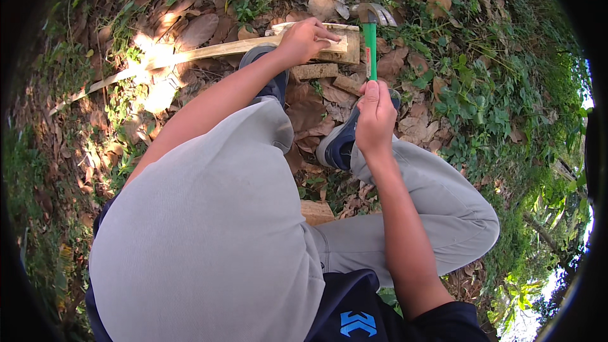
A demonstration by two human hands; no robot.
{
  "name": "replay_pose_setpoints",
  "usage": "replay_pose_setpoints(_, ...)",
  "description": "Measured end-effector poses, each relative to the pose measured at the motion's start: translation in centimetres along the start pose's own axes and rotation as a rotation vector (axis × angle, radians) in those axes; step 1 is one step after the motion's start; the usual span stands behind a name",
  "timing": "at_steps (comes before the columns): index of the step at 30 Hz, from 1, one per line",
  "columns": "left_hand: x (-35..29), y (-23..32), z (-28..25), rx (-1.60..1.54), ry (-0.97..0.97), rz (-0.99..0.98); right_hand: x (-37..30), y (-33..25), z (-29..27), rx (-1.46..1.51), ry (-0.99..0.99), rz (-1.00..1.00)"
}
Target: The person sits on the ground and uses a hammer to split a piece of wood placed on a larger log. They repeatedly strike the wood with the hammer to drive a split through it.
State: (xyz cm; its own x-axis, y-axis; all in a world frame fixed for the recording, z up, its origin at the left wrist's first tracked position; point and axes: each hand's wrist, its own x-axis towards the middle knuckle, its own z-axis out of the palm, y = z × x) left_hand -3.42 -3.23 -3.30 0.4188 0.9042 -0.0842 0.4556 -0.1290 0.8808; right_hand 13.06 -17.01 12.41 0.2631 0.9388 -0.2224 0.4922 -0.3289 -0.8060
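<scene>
My right hand [376,114] is wrapped round the lower end of a claw hammer's green handle. The claw hammer [371,44] points away from me, and its metal head is just right of some wood. On that wood lies my left hand [306,41], fingers bent and fingertips together near the end of a pale wooden strip [340,45]. Whether a nail is between the fingertips is too small to tell. Beneath the strip sits a wider wooden block [352,52]. A long thin wooden slat [196,52] runs off to the left from under my left hand.
Short wood offcuts [315,71] lie between my shoes, and another wood piece [316,211] is near my legs. My right shoe [339,141] stands below the hammer. Dry leaves [201,30] and green plants [472,82] cover the ground around.
</scene>
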Motion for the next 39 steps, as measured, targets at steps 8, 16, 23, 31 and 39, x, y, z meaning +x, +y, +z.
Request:
replay_pose_setpoints(8, 0.0, -0.2, 0.2, -0.05, 0.021, -0.005, -0.1, 0.0, -0.4, 0.03, -0.073, 0.133)
replay_pose_setpoints(16, 0.2, -0.8, 0.4, -0.056, 0.028, -0.027, -0.2, 2.1, 0.0, -0.165, -0.106, 0.131)
replay_pose_setpoints(23, 0.2, 0.0, 0.4, -0.044, 0.011, -0.014, -0.1, 1.0, 0.1, -0.052, -0.059, 0.037)
replay_pose_setpoints(31, 0.1, 0.0, 0.1, -0.085, 0.013, -0.051, 0.1, -2.3, -0.9, 0.0, -0.023, 0.063)
replay_pose_setpoints(39, 0.2, -0.3, 0.2, -0.058, 0.017, -0.016, -0.3, 1.3, -0.2, -0.182, -0.099, 0.1)
